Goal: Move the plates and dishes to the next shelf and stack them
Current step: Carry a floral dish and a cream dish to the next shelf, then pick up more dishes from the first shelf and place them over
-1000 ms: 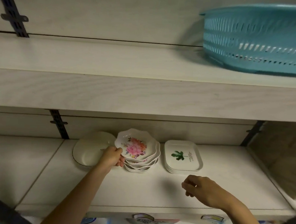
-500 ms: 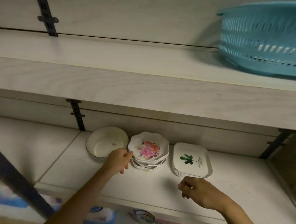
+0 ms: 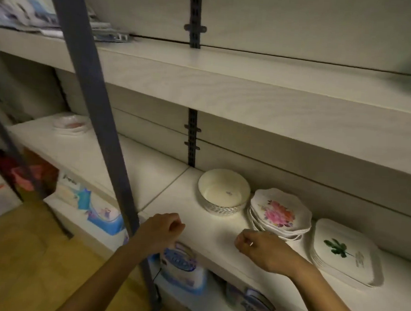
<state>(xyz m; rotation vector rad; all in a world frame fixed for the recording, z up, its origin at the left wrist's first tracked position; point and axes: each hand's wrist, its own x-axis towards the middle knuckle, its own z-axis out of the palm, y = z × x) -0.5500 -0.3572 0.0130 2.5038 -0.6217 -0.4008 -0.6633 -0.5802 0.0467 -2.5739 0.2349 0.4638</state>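
Observation:
On the white shelf stand a round cream bowl, a stack of scalloped plates with a pink flower, and a stack of square white plates with a green leaf. My left hand hovers at the shelf's front edge, fingers loosely curled, holding nothing, well left of the bowl. My right hand sits just in front of the flower plates with curled fingers and holds nothing. Another small stack of plates lies far left on the neighbouring shelf section.
A dark metal upright crosses the view diagonally in front of the shelves. Papers and packets lie on the upper shelf at left. Boxes and packaged goods sit below the shelf. Wooden floor shows at bottom left.
My view has swung left. My left hand has let go of the flower plates and pulled back to the shelf's front edge. My right hand stays near the front of the plates.

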